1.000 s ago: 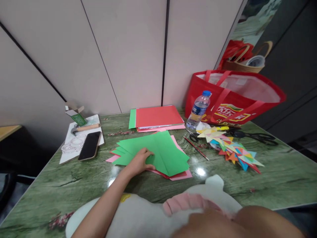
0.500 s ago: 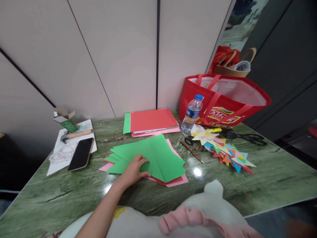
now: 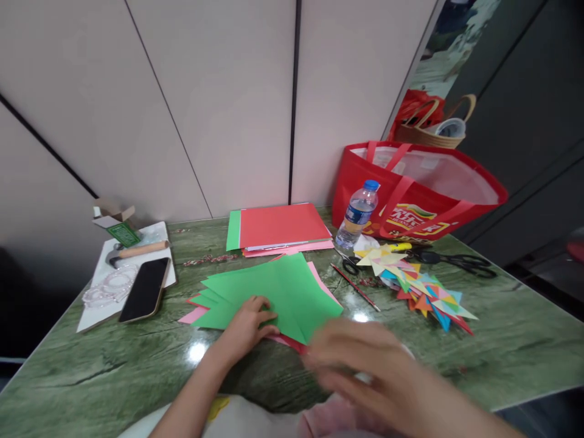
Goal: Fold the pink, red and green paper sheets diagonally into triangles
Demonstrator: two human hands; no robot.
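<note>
A loose stack of folded paper, with green sheets (image 3: 285, 292) on top and red and pink edges showing underneath, lies mid-table. On its near left part rests my left hand (image 3: 249, 322), its thumb apart from the bent fingers near the front edge. My right hand (image 3: 365, 365) is smeared by motion just in front of the stack's near right corner. Its fingers are too blurred to show whether they hold anything. Partly behind my right forearm is a pale plush shape with a pink part (image 3: 331, 417).
Behind the stack lie flat sheets topped with red (image 3: 285, 223). To the right are a water bottle (image 3: 357, 216), pencil (image 3: 354, 287), black-handled scissors (image 3: 351, 264), colourful folded paper pieces (image 3: 426, 286) and a red bag (image 3: 410, 188). At left are a phone (image 3: 145, 289) and hammer (image 3: 143, 249).
My right hand has come into view from the lower right, reaching toward the stack's near right corner. My left hand stays on the green paper. The view has shifted slightly.
</note>
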